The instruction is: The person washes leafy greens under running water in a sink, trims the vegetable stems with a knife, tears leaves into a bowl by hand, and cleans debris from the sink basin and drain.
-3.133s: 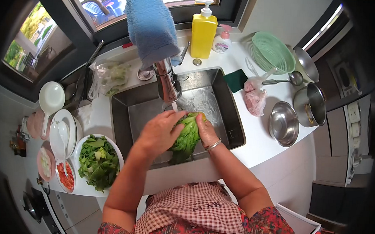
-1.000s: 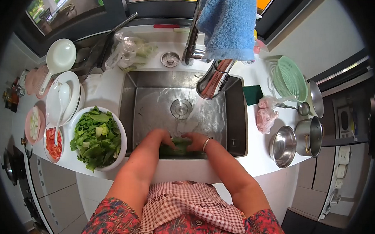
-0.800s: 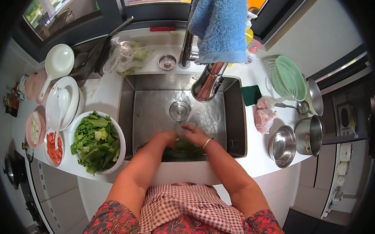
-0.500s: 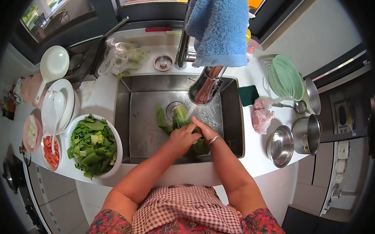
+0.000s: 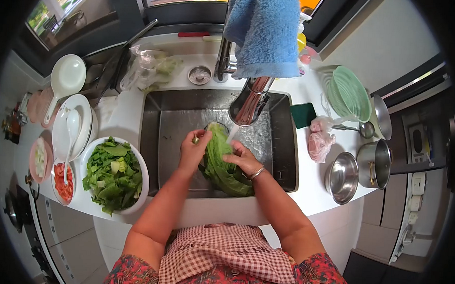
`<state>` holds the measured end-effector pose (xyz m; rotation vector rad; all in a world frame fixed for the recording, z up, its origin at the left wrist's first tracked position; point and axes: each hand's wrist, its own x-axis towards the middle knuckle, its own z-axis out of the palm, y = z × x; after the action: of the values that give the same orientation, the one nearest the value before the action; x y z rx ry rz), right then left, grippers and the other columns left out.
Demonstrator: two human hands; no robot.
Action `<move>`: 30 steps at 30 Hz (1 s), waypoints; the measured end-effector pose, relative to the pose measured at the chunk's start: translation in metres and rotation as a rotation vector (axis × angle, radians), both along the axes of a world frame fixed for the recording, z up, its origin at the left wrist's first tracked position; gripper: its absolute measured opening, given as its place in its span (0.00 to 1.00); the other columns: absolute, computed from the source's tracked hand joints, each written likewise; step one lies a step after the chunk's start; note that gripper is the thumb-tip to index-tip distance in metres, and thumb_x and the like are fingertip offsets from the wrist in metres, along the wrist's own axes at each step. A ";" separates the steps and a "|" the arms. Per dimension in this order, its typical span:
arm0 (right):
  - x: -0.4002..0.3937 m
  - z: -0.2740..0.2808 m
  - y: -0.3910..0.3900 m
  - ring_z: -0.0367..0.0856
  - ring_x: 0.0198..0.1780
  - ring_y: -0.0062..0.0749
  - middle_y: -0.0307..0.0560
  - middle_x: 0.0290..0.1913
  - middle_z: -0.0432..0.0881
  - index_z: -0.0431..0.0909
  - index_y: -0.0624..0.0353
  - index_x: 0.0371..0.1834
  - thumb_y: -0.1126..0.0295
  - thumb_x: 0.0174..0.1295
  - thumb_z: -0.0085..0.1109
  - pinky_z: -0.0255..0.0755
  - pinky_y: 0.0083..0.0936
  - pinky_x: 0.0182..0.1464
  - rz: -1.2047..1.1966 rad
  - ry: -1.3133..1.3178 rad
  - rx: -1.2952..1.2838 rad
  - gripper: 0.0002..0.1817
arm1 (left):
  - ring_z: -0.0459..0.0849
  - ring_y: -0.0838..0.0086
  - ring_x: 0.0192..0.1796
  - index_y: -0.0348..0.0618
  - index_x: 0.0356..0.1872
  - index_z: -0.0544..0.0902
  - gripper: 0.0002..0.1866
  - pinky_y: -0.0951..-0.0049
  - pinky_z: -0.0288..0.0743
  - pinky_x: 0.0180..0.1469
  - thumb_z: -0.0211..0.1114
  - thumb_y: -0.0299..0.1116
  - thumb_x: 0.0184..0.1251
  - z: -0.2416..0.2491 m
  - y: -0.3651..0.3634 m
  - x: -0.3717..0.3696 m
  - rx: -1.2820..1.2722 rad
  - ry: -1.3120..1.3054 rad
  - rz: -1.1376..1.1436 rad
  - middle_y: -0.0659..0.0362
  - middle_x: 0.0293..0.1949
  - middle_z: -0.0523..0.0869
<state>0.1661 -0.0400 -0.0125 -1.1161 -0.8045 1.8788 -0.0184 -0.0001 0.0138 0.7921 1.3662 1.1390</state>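
Over the steel sink [image 5: 152, 139] I hold a bunch of green lettuce leaves [image 5: 220, 159] under the running water from the chrome faucet [image 5: 250, 100]. My left hand [image 5: 192, 150] grips the leaves near their upper left end. My right hand [image 5: 242, 158], with a bangle at the wrist, holds them from the right side. The leaves hang down toward the sink's near wall.
A white bowl of chopped greens [image 5: 113, 174] stands left of the sink, with a dish of tomato [image 5: 64, 180] and white plates [image 5: 72, 126] beyond. Right of the sink are a sponge [image 5: 301, 114], a pink bag [image 5: 320, 142], steel bowl [image 5: 342, 177], pot [image 5: 374, 163] and green colander [image 5: 348, 93]. A blue towel [image 5: 265, 33] hangs overhead.
My hands have lifted the lettuce from the sink bottom up under the water stream, and the left hand has shifted to the top of the leaves.
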 end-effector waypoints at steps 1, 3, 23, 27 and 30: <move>-0.002 -0.002 0.000 0.78 0.52 0.27 0.41 0.51 0.80 0.69 0.59 0.64 0.72 0.56 0.69 0.71 0.25 0.57 0.007 -0.019 0.050 0.31 | 0.76 0.84 0.28 0.40 0.44 0.83 0.13 0.81 0.69 0.29 0.66 0.39 0.67 -0.005 0.001 -0.001 0.013 0.067 -0.095 0.67 0.31 0.80; -0.005 -0.002 0.000 0.78 0.52 0.27 0.41 0.51 0.80 0.68 0.59 0.65 0.72 0.56 0.69 0.71 0.25 0.57 0.016 -0.036 0.103 0.32 | 0.78 0.83 0.31 0.40 0.44 0.83 0.14 0.81 0.72 0.32 0.67 0.40 0.66 -0.019 0.005 -0.004 0.027 0.137 -0.188 0.67 0.32 0.81; -0.009 -0.019 -0.004 0.79 0.47 0.24 0.43 0.45 0.82 0.72 0.62 0.62 0.65 0.53 0.69 0.74 0.24 0.49 -0.028 -0.458 0.234 0.32 | 0.84 0.55 0.42 0.40 0.40 0.83 0.08 0.64 0.76 0.45 0.63 0.32 0.64 0.001 -0.011 0.000 0.573 0.608 -0.528 0.50 0.38 0.84; -0.007 0.016 -0.003 0.82 0.47 0.33 0.50 0.46 0.82 0.70 0.62 0.63 0.56 0.51 0.71 0.75 0.29 0.50 0.091 -0.750 0.246 0.37 | 0.83 0.55 0.42 0.39 0.39 0.83 0.09 0.64 0.76 0.45 0.64 0.33 0.64 0.000 -0.007 -0.003 0.529 0.599 -0.609 0.50 0.38 0.84; -0.005 0.000 -0.005 0.82 0.47 0.41 0.54 0.48 0.82 0.71 0.62 0.63 0.55 0.53 0.70 0.75 0.32 0.52 0.109 -0.821 0.355 0.36 | 0.83 0.55 0.41 0.39 0.39 0.83 0.09 0.63 0.76 0.45 0.63 0.34 0.64 -0.008 -0.008 -0.003 0.492 0.653 -0.577 0.49 0.38 0.84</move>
<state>0.1608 -0.0448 -0.0122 -1.6355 -1.6005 1.2389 -0.0214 -0.0079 0.0057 1.9015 1.2282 0.7718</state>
